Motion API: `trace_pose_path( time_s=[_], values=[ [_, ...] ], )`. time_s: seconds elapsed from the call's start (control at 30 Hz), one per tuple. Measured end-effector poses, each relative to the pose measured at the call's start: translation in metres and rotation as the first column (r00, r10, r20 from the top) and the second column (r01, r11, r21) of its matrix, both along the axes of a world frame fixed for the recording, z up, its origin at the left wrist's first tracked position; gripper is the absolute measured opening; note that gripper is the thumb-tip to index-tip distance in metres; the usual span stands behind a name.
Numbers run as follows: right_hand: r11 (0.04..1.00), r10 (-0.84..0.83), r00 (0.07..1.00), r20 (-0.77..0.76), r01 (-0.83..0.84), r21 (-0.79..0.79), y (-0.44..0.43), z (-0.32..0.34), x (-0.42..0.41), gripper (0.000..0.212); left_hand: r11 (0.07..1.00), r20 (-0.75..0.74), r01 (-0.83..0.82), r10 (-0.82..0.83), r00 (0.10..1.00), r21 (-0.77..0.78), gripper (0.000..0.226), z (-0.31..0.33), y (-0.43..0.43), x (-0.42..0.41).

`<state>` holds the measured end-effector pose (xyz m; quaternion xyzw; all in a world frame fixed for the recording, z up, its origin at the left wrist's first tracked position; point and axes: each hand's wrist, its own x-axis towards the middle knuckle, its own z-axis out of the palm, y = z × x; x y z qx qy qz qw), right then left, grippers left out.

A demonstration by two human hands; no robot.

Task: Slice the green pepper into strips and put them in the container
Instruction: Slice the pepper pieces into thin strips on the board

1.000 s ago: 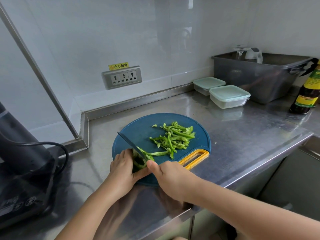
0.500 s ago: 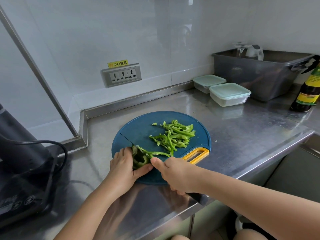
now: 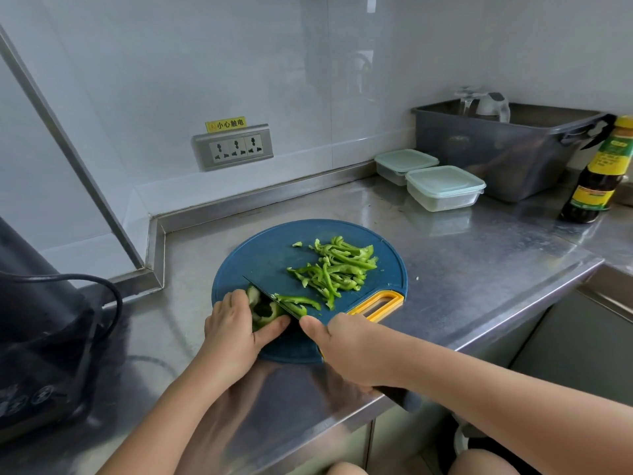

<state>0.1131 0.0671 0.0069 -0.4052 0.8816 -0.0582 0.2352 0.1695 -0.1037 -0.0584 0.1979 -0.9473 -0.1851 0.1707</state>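
Observation:
A round blue cutting board (image 3: pixel 267 255) with a yellow handle lies on the steel counter. A pile of green pepper strips (image 3: pixel 335 269) sits on its right half. My left hand (image 3: pixel 236 327) holds down the uncut pepper piece (image 3: pixel 265 311) at the board's near left, fingers curled over it. My right hand (image 3: pixel 352 347) grips the handle of a dark knife (image 3: pixel 270 298). The blade lies across the pepper beside my left fingers, with two fresh strips to its right. Two lidded containers (image 3: pixel 445 186) stand at the back right, lids on.
A grey plastic tub (image 3: pixel 507 149) holding a jug stands at the back right, with a dark sauce bottle (image 3: pixel 599 180) beside it. A black appliance (image 3: pixel 37 337) with a cable fills the left. A wall socket (image 3: pixel 233 147) sits behind the board. The counter edge runs just under my forearms.
The knife has dropped from raised to down through the pepper, and my right hand has pulled back toward me. A new strip lies right of the blade. My left hand stays on the pepper.

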Motion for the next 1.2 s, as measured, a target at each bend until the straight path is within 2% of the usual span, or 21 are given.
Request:
trace_pose_path(
  time_s=[0.13, 0.2, 0.23, 0.27, 0.3, 0.37, 0.4, 0.47, 0.53, 0.6, 0.67, 0.8, 0.87, 0.97, 1.2],
  values=[
    [0.999, -0.002, 1.0, -0.025, 0.001, -0.052, -0.005, -0.001, 0.0, 0.067, 0.996, 0.043, 0.054, -0.057, 0.997, 0.07, 0.07, 0.0, -0.003, 0.004],
    [0.991, -0.095, 0.995, 0.027, 0.097, -0.089, -0.011, 0.0, -0.003, 0.054, 0.994, 0.049, 0.064, -0.069, 0.996, 0.086, 0.069, -0.001, -0.004, 0.005],
    [0.983, -0.126, 0.989, 0.08, 0.135, -0.121, -0.013, -0.001, -0.008, 0.04, 0.994, 0.05, 0.064, -0.069, 0.996, 0.089, 0.07, -0.001, -0.005, 0.005],
    [0.971, -0.155, 0.974, 0.166, 0.181, -0.157, -0.013, -0.001, -0.013, 0.036, 0.994, 0.045, 0.062, -0.066, 0.997, 0.085, 0.072, -0.001, -0.006, 0.005],
    [0.935, -0.224, 0.923, 0.314, 0.294, -0.197, -0.013, -0.001, -0.018, 0.045, 0.995, 0.036, 0.057, -0.061, 0.997, 0.084, 0.075, -0.001, -0.006, 0.004],
    [0.82, -0.348, 0.715, 0.606, 0.546, -0.173, -0.012, -0.001, -0.03, 0.053, 0.993, -0.002, 0.037, -0.037, 0.999, 0.112, 0.08, 0.0, -0.006, 0.004],
    [0.772, -0.374, 0.615, 0.694, 0.621, -0.134, -0.01, -0.001, -0.035, 0.054, 0.992, -0.009, 0.026, -0.025, 1.0, 0.121, 0.083, 0.001, -0.005, 0.004],
    [0.697, -0.369, 0.474, 0.8, 0.71, -0.1, -0.001, 0.0, -0.045, 0.055, 0.996, -0.005, 0.03, -0.03, 1.0, 0.08, 0.099, 0.002, -0.004, 0.004],
    [0.665, -0.339, 0.412, 0.846, 0.741, -0.094, 0.007, 0.001, -0.048, 0.056, 0.996, -0.009, 0.041, -0.04, 0.999, 0.085, 0.112, 0.002, -0.002, 0.004],
    [0.676, -0.331, 0.43, 0.84, 0.729, -0.107, 0.012, -0.001, -0.046, 0.055, 0.988, -0.021, 0.018, -0.015, 1.0, 0.15, 0.1, 0.003, 0.0, 0.004],
    [0.701, -0.327, 0.497, 0.804, 0.698, -0.147, 0.014, -0.004, -0.039, 0.055, 0.984, -0.052, -0.002, 0.012, 0.999, 0.181, 0.072, 0.003, 0.004, 0.004],
    [0.732, -0.278, 0.619, 0.735, 0.632, -0.255, 0.017, -0.008, -0.021, 0.055, 0.979, -0.299, -0.026, 0.087, 0.95, 0.204, 0.04, 0.005, 0.005, 0.007],
    [0.744, -0.254, 0.683, 0.685, 0.591, -0.313, 0.017, -0.01, -0.014, 0.057, 0.99, -0.346, -0.024, 0.072, 0.935, 0.14, 0.027, 0.008, 0.003, 0.009],
    [0.757, -0.231, 0.776, 0.587, 0.523, -0.393, 0.015, -0.014, -0.005, 0.059, 0.996, -0.31, 0.019, 0.009, 0.951, 0.089, 0.031, 0.007, 0.001, 0.01],
    [0.801, -0.187, 0.917, 0.353, 0.35, -0.485, 0.009, -0.022, 0.017, 0.058, 0.988, -0.25, 0.03, 0.008, 0.968, 0.149, 0.048, 0.009, 0.008, 0.01]
  ],
)
